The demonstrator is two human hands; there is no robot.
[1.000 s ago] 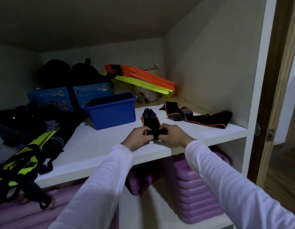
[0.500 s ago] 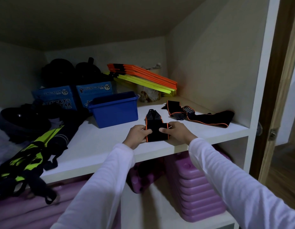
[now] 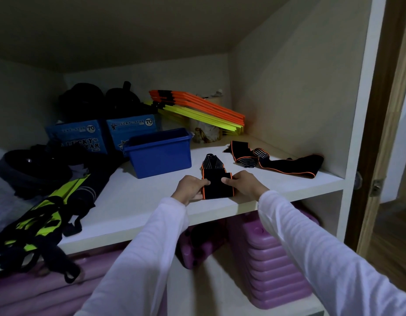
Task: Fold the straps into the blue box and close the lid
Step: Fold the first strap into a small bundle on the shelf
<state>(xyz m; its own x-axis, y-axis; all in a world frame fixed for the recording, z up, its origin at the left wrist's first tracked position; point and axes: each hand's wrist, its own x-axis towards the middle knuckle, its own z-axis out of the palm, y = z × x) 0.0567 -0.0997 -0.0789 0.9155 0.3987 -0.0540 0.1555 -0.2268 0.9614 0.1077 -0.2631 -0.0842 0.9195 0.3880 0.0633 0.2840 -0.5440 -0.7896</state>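
Both hands, left hand [image 3: 190, 187] and right hand [image 3: 245, 184], pinch the half-folded black strap [image 3: 217, 187] on the shelf [image 3: 133, 201]. Next I'd guess: finish folding, drop it into the open blue box [image 3: 160, 152] nearby.

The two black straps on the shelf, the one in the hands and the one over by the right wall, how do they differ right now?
The held strap is folded into a compact pad; the loose strap lies stretched out and twisted. The held strap is pinched at both sides by the left hand and right hand; the loose strap is untouched. The held strap sits at the shelf's front edge, the loose strap farther back. Both are black with orange edging.
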